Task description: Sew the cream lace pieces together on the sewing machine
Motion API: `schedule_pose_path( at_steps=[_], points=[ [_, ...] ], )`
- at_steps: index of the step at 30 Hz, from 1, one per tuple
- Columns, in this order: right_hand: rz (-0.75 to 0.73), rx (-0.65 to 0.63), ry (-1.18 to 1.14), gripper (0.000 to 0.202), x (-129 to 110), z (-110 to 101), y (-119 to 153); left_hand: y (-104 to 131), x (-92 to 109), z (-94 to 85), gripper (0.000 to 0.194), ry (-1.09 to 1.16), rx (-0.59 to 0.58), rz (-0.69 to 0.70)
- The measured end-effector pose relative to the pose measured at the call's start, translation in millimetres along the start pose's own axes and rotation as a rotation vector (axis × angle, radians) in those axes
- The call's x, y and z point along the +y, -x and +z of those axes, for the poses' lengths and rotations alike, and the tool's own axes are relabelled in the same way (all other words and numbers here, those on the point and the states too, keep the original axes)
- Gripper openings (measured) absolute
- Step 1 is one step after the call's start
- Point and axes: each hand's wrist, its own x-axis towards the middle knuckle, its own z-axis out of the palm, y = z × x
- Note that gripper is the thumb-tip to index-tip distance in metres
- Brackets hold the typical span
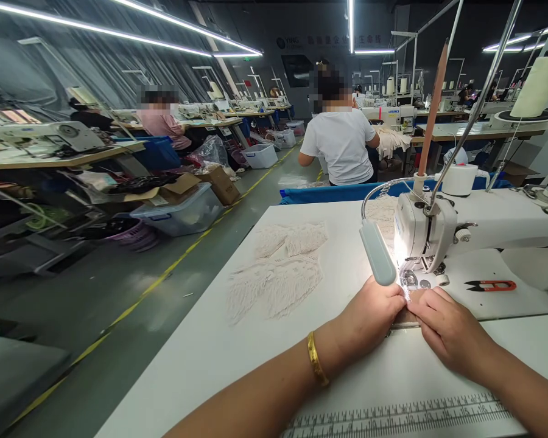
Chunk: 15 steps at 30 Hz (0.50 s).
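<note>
My left hand (375,311), with a gold bracelet (317,359) on its wrist, is closed at the front of the sewing machine's (497,213) needle area. My right hand (454,331) is closed just beside it, fingertips nearly meeting the left ones. Between them they pinch a small piece of beige fabric (406,320), mostly covered by the fingers. The grey lamp head (377,252) hangs just above the left hand, and bright light falls around the needle. Orange-handled thread snips (491,285) lie on the machine bed, right of the hands.
Cream lace pieces (278,267) lie on the white table (201,371) at left. More lace (380,210) sits behind the lamp. A ruler strip (393,417) runs along the front. A brown pencil-like stick (433,112) stands on the machine. A person in white (340,143) sits ahead.
</note>
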Motion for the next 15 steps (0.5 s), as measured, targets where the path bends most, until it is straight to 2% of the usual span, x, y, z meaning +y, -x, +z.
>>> schedule_pose_path(
  at_steps=[7,15],
  points=[
    [0.083,0.018,0.03,0.027,1.5,2.4,0.0,4.1,3.1,4.7,0.026,-0.115,-0.024,0.003],
    [0.05,0.012,0.13,0.031,1.1,8.0,-0.8,12.6,1.9,9.6,0.021,-0.111,0.006,0.018]
  ],
)
